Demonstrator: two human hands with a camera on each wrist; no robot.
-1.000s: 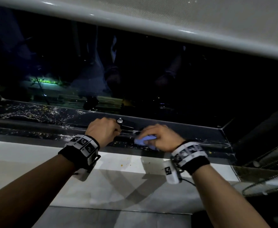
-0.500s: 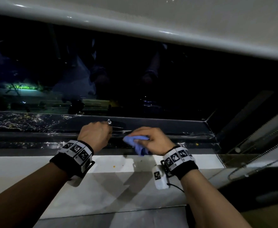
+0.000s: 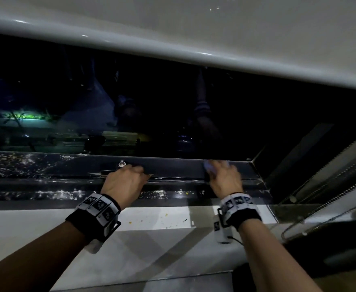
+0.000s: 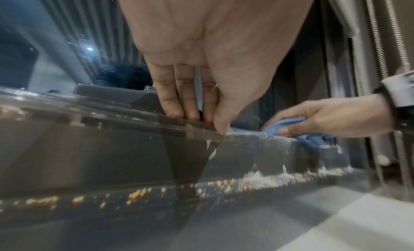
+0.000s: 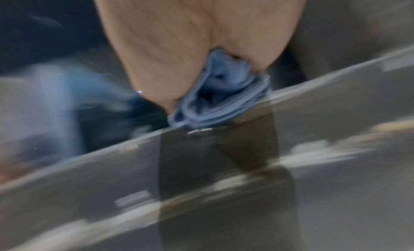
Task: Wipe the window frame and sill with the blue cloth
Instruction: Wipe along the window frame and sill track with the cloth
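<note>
Beyond the crumb-speckled white sill [image 3: 156,218], the left hand [image 3: 124,182] rests its straight fingers [image 4: 172,95] on the dark window frame [image 3: 172,165], while the right hand's [image 3: 225,178] grip pinches the bunched blue cloth [image 5: 221,93] against that frame, near its right corner.

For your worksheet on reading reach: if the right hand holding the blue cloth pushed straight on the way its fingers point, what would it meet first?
Most likely the dark window glass. The right hand presses the blue cloth on the window frame, fingers pointing away from the person; the pane rises just behind, though depth is unclear.
</note>
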